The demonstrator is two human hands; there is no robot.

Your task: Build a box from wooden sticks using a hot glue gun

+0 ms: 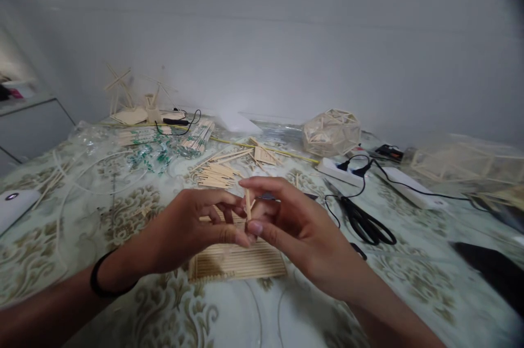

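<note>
A short wooden stick (248, 203) stands nearly upright between my hands. The thumb and forefinger of my right hand (303, 228) pinch it at its two ends. From the other side, my left hand (192, 228), with a black band at the wrist, closes its fingertips against the same stick; its exact grip is partly hidden. Under both hands lies a flat panel of wooden sticks (241, 263) set side by side on the patterned tablecloth. Just beyond is a heap of loose wooden sticks (216, 174).
Black-handled scissors (364, 222) and a white power strip (344, 171) with cables lie right. Bundled sticks in wrappers (198, 136) and crumpled plastic (153, 154) are at back left. A stick-built frame (332, 132) stands near the wall, with a dark flat object (491, 269) at far right.
</note>
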